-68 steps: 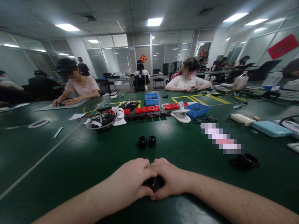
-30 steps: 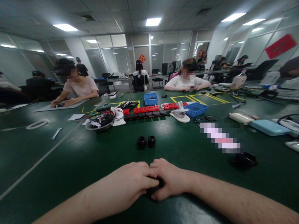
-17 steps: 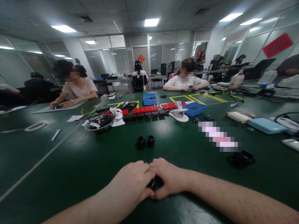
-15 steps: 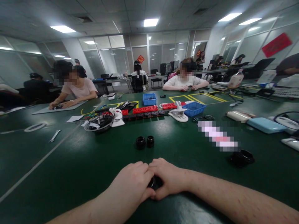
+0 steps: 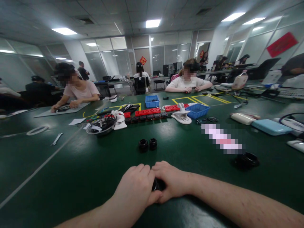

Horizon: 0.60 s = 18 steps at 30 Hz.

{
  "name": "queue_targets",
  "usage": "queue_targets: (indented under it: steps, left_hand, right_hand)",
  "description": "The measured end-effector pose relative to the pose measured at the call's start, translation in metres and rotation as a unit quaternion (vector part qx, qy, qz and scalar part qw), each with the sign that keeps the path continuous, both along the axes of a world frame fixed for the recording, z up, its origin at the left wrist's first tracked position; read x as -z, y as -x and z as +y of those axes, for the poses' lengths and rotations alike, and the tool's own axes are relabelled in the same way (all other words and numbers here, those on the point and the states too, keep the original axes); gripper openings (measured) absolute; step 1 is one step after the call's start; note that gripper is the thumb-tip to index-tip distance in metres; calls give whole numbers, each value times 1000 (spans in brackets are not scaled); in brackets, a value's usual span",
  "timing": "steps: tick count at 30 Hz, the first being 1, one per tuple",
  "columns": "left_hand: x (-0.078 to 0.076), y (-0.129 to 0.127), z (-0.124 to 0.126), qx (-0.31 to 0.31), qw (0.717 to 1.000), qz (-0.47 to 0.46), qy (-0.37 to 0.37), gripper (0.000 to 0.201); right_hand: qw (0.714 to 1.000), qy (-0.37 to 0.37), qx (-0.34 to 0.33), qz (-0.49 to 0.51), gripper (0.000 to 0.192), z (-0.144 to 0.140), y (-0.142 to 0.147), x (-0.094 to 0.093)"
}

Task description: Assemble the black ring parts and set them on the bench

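Close in front of me, my left hand (image 5: 136, 185) and my right hand (image 5: 172, 179) meet around a glossy black round part (image 5: 157, 184) on or just above the green table. Both hands have their fingers curled over it, so most of it is hidden and its exact kind does not show. Beyond my knuckles stand two small black ribbed rings, like little tyres: a left ring (image 5: 143, 145) and a right ring (image 5: 153, 144), side by side. Farther right lies a larger black ring (image 5: 248, 160), apart from my right hand.
Across the middle run red and black blocks (image 5: 148, 112), flanked by white clamps, here the right clamp (image 5: 181, 117). A bowl of parts (image 5: 102, 125), a wrench (image 5: 57, 139), blue bins (image 5: 198, 110) and a light-blue case (image 5: 270, 127) lie around. Two people sit opposite.
My left hand has shifted slightly right and turned a little around the black round part. My right hand stays nearly still, and the rings on the table have not moved.
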<state>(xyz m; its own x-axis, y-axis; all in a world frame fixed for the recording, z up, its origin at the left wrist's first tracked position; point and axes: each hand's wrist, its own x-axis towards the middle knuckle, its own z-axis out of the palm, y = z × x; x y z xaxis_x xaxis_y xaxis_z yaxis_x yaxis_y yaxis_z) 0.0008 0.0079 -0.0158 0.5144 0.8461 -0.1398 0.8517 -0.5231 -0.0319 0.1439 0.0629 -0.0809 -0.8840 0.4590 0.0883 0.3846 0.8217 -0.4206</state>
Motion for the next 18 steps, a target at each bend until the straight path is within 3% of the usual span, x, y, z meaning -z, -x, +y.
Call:
queue_targets:
  steps: [7, 11, 14, 18]
  left_hand:
    - [-13, 19, 3, 29, 993, -100, 48, 44]
    - [-21, 30, 5, 106, 979, -149, 91, 41]
    - [-21, 32, 7, 142, 971, -153, 116, 39]
    - [-17, 30, 7, 132, 974, -151, 110, 40]
  right_hand:
    - [1000, 18, -2, 11, 45, 0, 0, 1]
    - [1000, 27, -3, 13, 45, 0, 0, 1]
    - [999, 31, -7, 12, 37, 0, 0, 0]
    - [999, 40, -4, 21, 37, -2, 1, -1]
